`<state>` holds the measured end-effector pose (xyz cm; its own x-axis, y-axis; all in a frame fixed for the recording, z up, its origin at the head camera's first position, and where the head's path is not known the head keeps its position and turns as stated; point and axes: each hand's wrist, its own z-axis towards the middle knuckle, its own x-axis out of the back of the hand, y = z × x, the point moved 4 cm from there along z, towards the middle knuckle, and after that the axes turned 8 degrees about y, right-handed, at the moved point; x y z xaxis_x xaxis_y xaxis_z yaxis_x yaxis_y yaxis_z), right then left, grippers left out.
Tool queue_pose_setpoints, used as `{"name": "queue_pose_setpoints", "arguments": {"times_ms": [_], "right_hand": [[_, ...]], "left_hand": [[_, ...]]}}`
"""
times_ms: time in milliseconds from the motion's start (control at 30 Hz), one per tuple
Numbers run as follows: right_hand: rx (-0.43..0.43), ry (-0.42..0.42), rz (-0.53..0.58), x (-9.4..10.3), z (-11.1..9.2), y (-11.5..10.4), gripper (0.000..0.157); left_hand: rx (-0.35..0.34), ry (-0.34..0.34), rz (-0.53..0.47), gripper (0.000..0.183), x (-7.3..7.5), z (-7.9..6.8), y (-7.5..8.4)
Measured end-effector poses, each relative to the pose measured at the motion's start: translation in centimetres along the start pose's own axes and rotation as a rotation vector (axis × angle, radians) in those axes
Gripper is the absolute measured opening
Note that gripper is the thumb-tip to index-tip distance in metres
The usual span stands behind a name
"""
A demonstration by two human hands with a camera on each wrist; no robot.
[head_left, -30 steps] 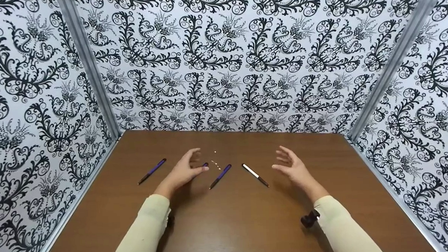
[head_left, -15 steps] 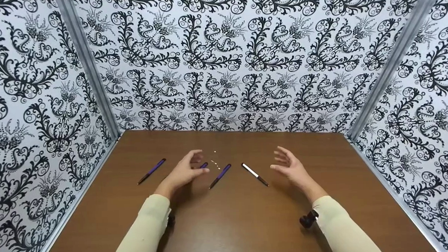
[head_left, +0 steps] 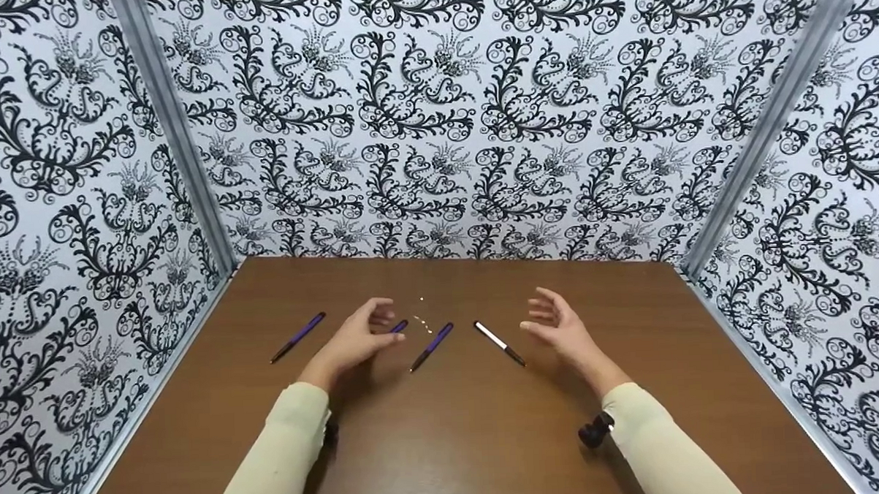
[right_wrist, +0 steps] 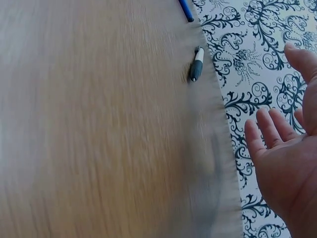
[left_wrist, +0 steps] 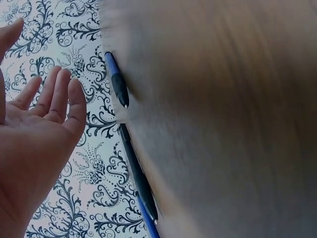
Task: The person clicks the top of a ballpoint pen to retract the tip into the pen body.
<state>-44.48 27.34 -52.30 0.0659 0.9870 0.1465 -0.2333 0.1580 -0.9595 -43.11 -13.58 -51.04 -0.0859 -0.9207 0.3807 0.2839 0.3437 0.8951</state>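
My left hand hovers over the table with fingers relaxed and nothing held. Behind its thumb lies a blue pen, partly hidden by the hand. Left of that hand is another blue pen, and to its right a third blue pen. A white pen with a dark grip slants across the middle of the table. My right hand is raised to the right of the white pen, apart from it, its fingers loosely bent. The right wrist view shows the white pen beyond the bare palm.
The pens lie on a brown wood-grain table. Patterned black-and-white walls with grey corner posts enclose it at the back and sides. Small bright specks show on the tabletop between the hands.
My right hand has drifted a little left, closer to the white pen. The left hand has shifted very slightly. All the pens lie where they were.
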Motion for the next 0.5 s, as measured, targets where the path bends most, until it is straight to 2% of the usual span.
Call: {"name": "queue_pose_setpoints", "arguments": {"times_ms": [300,500], "right_hand": [[0.009,-0.031,-0.003,-2.2,0.2,-0.4,0.081],[0.041,-0.032,-0.041,-3.3,0.1,-0.5,0.077]], "left_hand": [[-0.025,0.000,0.029,0.063,1.3,-0.3,0.2],[-0.011,0.000,0.049,0.059,1.6,-0.5,-0.1]]}}
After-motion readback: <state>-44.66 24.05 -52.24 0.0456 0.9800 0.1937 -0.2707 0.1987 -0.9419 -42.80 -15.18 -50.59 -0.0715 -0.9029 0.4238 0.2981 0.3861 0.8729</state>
